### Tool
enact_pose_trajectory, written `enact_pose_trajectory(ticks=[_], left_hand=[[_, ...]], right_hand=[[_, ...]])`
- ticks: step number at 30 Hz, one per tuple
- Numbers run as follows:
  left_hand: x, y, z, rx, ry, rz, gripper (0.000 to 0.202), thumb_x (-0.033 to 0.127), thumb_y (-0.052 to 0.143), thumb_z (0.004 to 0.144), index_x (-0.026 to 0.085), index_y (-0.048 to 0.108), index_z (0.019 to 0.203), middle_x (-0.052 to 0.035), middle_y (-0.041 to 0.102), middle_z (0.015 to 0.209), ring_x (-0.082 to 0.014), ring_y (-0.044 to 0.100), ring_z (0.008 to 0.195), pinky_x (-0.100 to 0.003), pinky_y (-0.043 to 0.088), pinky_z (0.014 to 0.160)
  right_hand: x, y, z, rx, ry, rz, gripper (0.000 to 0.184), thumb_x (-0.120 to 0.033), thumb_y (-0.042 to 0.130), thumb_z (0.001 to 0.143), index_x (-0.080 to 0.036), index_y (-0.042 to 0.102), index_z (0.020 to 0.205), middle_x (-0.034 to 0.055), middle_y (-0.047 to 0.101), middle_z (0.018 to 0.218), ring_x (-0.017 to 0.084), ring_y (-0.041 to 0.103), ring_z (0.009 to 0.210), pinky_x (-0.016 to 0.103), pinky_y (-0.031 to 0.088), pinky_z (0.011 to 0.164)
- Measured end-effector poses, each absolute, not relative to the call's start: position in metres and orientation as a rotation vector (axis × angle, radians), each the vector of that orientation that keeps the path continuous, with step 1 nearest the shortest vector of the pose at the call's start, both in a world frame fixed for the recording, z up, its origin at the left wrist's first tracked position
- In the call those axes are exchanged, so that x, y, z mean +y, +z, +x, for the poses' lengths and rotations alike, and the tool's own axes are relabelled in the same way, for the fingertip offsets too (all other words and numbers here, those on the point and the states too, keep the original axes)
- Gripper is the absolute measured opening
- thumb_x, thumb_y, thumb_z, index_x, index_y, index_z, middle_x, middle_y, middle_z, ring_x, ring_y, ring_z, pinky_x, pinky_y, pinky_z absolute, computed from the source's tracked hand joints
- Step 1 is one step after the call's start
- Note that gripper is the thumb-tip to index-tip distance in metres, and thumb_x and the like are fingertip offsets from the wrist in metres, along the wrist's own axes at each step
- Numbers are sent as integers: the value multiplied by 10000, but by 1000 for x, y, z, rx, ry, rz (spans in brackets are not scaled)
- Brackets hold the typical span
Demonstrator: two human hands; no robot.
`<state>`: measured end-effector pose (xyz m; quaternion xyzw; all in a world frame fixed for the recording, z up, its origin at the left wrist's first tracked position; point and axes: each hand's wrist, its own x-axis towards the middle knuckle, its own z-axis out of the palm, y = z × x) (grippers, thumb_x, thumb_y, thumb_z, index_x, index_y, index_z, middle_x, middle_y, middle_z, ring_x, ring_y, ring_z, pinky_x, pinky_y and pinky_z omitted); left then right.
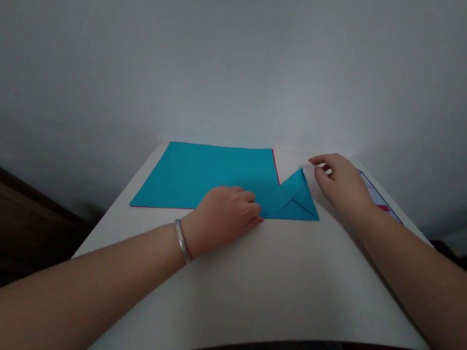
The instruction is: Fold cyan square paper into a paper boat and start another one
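A blue sheet of paper (198,173) lies on the white table, with thin red lines showing along some of its edges. Its right end is folded into a triangular flap (297,199) with creases across it. My left hand (230,215) presses on the near edge of the paper, just left of the flap, its fingers curled together and its thumb side partly hidden. Beyond the flap's tip, to the right, my right hand (338,179) hovers with fingers apart and nothing visible in them.
A card or booklet with a blue border (374,190) lies at the table's right edge, partly behind my right forearm. The white table (269,286) meets a pale wall (234,52) at its far side. Wooden furniture (3,216) stands at the left.
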<state>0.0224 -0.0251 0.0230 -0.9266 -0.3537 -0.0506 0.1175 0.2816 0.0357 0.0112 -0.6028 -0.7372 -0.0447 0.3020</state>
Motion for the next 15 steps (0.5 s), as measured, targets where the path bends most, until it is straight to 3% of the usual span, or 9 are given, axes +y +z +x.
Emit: enact_pose_trajectory(ticks=[2,4,11,15], left_hand=[[-26,24,23,-1033,-169,-2698,238,325,530,899,182,641,743,-35,621,743,-196,596,717,-308,364,582],[-28,26,23,-1013,-190,-2695,221,325,545,890,178,638,753,-36,621,746,-199,591,727,-326,380,637],[-32,30,24,-1065,-259,-2700,206,353,556,879,173,630,811,-48,633,815,-221,574,793,-377,399,770],[-31,25,24,-1177,-351,-2686,253,381,566,867,172,636,990,-77,636,954,-258,565,904,-413,407,822]], right_hand=[[47,1,288,-2066,-108,-1581,391,-309,425,879,-124,671,1120,142,670,1119,268,603,1034,391,444,907],[54,-6,291,-2183,-96,-1595,452,-339,385,910,-91,641,1188,163,639,1197,278,560,1133,409,397,994],[48,-4,286,-2273,-31,-1564,398,-311,405,908,-168,677,1161,128,640,1201,257,568,1129,401,405,1000],[41,2,281,-2254,17,-1527,325,-261,480,856,-167,718,1058,105,673,1151,254,607,1066,383,435,965]])
